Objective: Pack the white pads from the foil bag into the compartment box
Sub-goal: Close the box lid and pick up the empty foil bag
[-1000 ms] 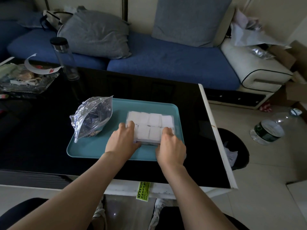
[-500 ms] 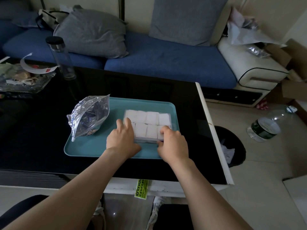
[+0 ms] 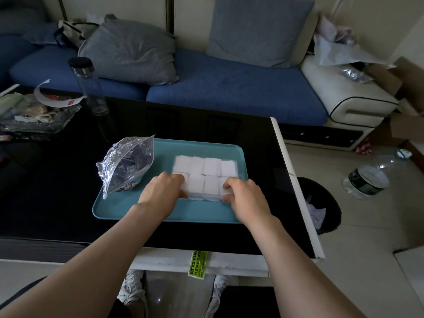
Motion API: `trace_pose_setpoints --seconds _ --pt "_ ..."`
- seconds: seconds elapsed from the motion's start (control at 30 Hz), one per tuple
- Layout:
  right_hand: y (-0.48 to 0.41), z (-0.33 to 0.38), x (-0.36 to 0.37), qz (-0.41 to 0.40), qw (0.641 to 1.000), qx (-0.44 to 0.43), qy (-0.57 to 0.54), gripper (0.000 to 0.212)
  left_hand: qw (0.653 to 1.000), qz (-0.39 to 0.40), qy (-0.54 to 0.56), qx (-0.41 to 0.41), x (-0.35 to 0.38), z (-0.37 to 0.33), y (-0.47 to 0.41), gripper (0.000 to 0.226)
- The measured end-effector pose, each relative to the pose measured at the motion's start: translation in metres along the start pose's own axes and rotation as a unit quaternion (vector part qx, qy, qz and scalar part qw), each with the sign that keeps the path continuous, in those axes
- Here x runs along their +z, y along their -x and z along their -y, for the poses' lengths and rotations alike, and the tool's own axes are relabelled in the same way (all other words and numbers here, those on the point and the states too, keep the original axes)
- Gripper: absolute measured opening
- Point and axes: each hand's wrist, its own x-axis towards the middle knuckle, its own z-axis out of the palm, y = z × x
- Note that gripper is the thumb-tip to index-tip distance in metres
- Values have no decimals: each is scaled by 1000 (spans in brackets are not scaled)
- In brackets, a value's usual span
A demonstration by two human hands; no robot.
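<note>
- Presently, the box (image 3: 204,197) is shown on the right half of the tray (image 3: 128,204), which lies on the table (image 3: 259,134). Eight compartments can be seen, in two rows of four, and each is filled with white pads (image 3: 211,166).
- The near left corner of the box is gripped by the left hand (image 3: 160,191), with the fingers curled over the top and the thumb at the front wall.
- The near right corner is pinched by the right hand (image 3: 245,198), with the forefinger above and the thumb against the front wall.
- The bag (image 3: 126,167) is seen crumpled across the tray's left edge, apart from the box and touched by neither hand. Whether any pads are left in it cannot be told.
- The closing step is judged to be in hand: every compartment in view is full, and the box is being steadied or pressed at both near corners. Whether a clear lid is already on cannot be told.
- For the next move, even pressure at both corners is called for if a lid is to be snapped down. The box should be kept level so that no pads are lifted out, and the bag should be checked for leftovers.
</note>
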Motion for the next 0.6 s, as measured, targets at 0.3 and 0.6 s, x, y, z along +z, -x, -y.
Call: trace_pose_setpoints --seconds 0.3,0.6 --pt "-7 11 -3 -20 999 30 10 26 994 -40 -18 -103 -44 -19 8 50" --pt "-29 32 10 -91 993 21 67 20 932 -279 -19 -232 -49 27 -13 82"
